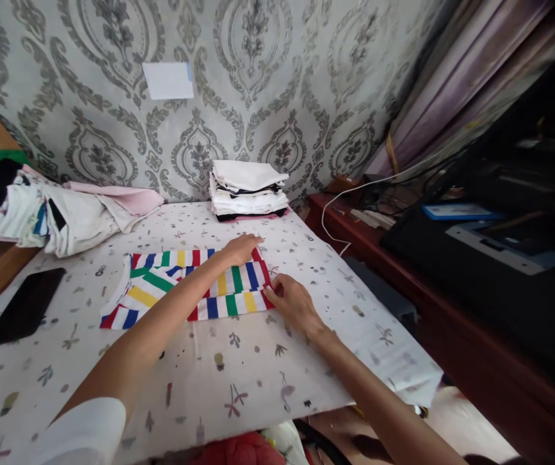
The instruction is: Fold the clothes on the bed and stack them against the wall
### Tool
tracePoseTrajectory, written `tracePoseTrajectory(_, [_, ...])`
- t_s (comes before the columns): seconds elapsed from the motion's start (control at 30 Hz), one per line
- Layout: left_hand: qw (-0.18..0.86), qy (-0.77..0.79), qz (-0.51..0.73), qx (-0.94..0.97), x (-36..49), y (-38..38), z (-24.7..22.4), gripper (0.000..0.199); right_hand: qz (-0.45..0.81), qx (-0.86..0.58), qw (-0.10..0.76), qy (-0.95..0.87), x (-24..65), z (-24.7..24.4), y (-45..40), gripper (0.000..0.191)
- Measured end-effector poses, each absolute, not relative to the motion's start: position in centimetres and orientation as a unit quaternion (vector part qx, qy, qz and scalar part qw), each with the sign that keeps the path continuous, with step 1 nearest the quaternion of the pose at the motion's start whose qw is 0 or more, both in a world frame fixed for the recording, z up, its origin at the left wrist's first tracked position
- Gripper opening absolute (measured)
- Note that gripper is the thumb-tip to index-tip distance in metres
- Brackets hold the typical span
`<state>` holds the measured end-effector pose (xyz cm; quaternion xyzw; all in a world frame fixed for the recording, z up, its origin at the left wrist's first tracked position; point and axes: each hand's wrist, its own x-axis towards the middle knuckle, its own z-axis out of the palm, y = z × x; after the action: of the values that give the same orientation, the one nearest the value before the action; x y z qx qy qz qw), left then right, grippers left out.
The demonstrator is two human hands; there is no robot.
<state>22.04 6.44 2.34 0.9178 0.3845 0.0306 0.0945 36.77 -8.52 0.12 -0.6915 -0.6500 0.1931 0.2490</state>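
Note:
A garment with red, blue, green, yellow and white stripes (238, 303) lies folded into a long shape on the patterned sheet. My left hand (242, 249) reaches across it and grips its far right corner, the fingertips partly hidden behind the hand. At the near right corner, the thumb and fingers of my right hand (293, 302) pinch the red-edged end of the cloth. The garment's narrower left part shows slanting stripes and a white edge.
A neat stack of folded clothes (249, 190) stands by the wall. Loose clothes (78, 216) are heaped at the left, with a black phone (25, 307) nearer me. A dark red cabinet (451, 342) and a white cable (324, 216) are on the right.

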Motion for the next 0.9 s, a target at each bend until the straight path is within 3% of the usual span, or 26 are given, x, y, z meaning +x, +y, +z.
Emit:
tracePoseTrajectory(0.13, [0.079, 0.348, 0.007, 0.934, 23.1, 6.7, 2.9, 0.046, 0.270, -0.654, 0.321, -0.629, 37.2, -0.3, -8.5, 0.013])
tracePoseTrajectory(0.3, [0.072, 0.356, 0.026, 0.931, 21.8, 7.2, 4.1, 0.035, 0.372, -0.616, 0.400, -0.568, 37.1, -0.4, -8.3, 0.034])
tracePoseTrajectory(0.43, [0.093, 0.354, 0.096, 0.926, 17.9, 8.6, 5.4, 0.031, 0.469, -0.561, 0.437, -0.524, 35.3, 1.3, -8.5, 0.025])
tracePoseTrajectory(0.53, [0.135, 0.332, 0.166, 0.919, 13.7, 9.4, 6.0, 0.027, 0.446, -0.540, 0.447, -0.556, 32.8, 2.6, -8.5, 0.018])
tracePoseTrajectory(0.67, [0.175, 0.366, 0.198, 0.893, 8.6, 9.0, 5.4, 0.028, 0.333, -0.555, 0.377, -0.663, 28.1, 3.3, -8.8, 0.007])
tracePoseTrajectory(0.9, [0.151, 0.405, 0.192, 0.881, 5.3, 7.5, 2.3, 0.033, 0.122, -0.549, 0.172, -0.809, 22.0, 2.4, -9.8, 0.019])
